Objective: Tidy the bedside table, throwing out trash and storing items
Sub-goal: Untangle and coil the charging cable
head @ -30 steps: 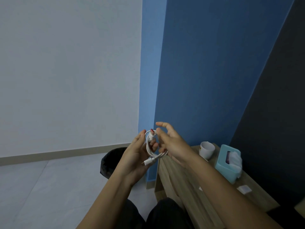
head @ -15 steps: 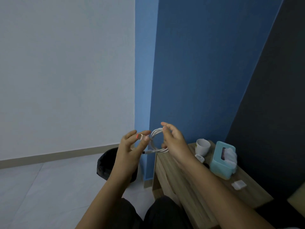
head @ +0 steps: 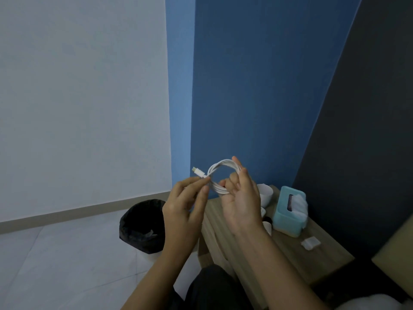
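The right hand holds a coiled white cable in a narrow grip, the loops running over its fingers with the palm turned toward the camera. The left hand pinches the free end just behind the connector, which projects toward 10 o'clock from the coil. The cable is held in the air, above the near-left corner of the counter.

Handling judgement: the cable is light, soft and springy. The loops are likely to spread if the grip loosens. Take hold across all the loops at one point, or tuck the free end around the bundle before setting it down. Avoid pulling on the connector.

Containers:
- Black-lined bin, on the floor at 8 o'clock from the hands. A pale scrap shows inside; other contents cannot be told.
- White cup, on the counter at 3 o'clock, partly hidden by the right hand. Contents not visible.
- Teal tissue box, at 4 o'clock, with white tissue bulging from its slot.
- Small white packet, lying loose on the counter beyond the box.
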